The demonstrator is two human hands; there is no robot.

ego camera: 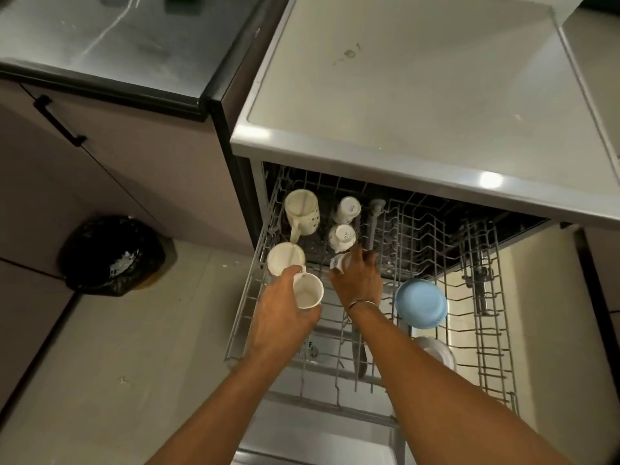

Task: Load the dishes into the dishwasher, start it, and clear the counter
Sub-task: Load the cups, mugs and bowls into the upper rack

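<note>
The dishwasher's upper wire rack (483, 330) is pulled out below me. My left hand (281, 317) grips a white cup (308, 292), its mouth facing up toward me, over the rack's left side. My right hand (359, 280) curls over a small white cup (340, 263) in the rack's middle row. Behind it stand two small upturned white cups (342, 236) (348, 209). A tall cream mug (302, 211) and a round white mug (285, 258) sit along the left edge. A blue bowl (421, 303) lies upside down at the right, a white dish (436, 350) below it.
The steel counter (419, 95) overhangs the dishwasher's opening. A dark-edged counter (100, 45) with a cabinet and black handle (60, 120) lies to the left. A bin with a black bag (112, 256) stands on the tiled floor at left. The open dishwasher door (318, 441) is under my arms.
</note>
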